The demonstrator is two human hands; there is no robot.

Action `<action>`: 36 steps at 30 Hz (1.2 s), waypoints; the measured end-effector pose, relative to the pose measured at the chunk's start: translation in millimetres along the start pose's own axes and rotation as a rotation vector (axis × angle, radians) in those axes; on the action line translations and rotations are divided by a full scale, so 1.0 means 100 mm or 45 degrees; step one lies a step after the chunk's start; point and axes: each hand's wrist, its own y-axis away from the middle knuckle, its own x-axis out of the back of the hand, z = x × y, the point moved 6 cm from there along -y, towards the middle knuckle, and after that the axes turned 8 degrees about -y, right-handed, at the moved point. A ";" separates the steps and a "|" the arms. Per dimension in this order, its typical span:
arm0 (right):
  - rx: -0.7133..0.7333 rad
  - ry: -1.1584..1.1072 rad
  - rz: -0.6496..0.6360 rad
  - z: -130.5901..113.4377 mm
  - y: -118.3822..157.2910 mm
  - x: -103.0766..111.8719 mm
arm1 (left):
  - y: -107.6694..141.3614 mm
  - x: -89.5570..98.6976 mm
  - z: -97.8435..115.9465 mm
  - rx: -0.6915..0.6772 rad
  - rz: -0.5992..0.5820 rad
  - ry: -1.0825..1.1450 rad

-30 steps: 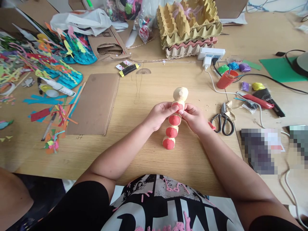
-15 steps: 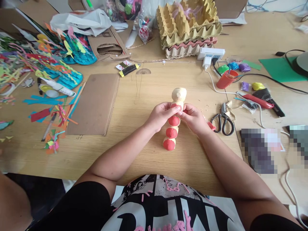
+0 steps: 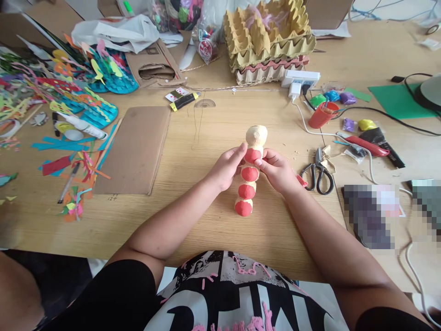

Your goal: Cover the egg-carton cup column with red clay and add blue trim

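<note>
right hand (image 3: pixel 276 169) pinches the upper part of the red-bumped strip (image 3: pixel 249 174), left of the scissors (image 3: pixel 319 161); left hand (image 3: pixel 224 169) is at the strip's left edge, whether gripping i cannot tell

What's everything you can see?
Egg-carton strip: one, cream and red, centre
Egg trays: several, yellow, pink, grey, back middle
Scissors: one pair, black-handled, right
Cup: one, red, right
Clay packets: several, multicoloured, near cup
Power strip: one, white, beside egg trays
Sheet: one, green, far right
Cardboard: several, brown, left and back
Paper scraps: many, multicoloured, left
Bottle: one, white, left
Plastic bags: several, whitish, back
Table: one, tan, underneath
Shirt: one, black, white, pink, front
Left hand: one, bare, at egg-carton strip's left
Right hand: one, bare, holding egg-carton strip
</note>
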 end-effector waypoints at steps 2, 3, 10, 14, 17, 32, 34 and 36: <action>-0.018 -0.003 0.002 0.01 0.00 0.00 | 0.01 0.00 0.00 0.030 0.017 -0.016; -0.026 0.004 0.004 0.02 0.00 0.01 | 0.01 0.00 0.01 0.025 0.033 -0.035; -0.076 0.041 -0.014 0.04 0.00 0.02 | 0.04 0.03 0.00 -0.059 0.158 -0.090; -0.101 -0.075 0.026 0.05 -0.02 0.04 | 0.00 -0.03 -0.03 0.003 -0.039 0.063; -0.147 -0.175 -0.005 0.07 -0.02 0.04 | -0.02 -0.04 -0.05 0.056 -0.167 0.183; -0.390 -0.348 0.019 0.14 0.05 -0.03 | -0.04 -0.02 -0.19 0.194 -0.322 0.228; -0.409 -0.372 0.029 0.12 0.06 -0.04 | -0.04 -0.03 -0.20 0.214 -0.337 0.264; -0.431 -0.407 0.031 0.11 0.07 -0.04 | -0.04 -0.03 -0.21 0.231 -0.350 0.299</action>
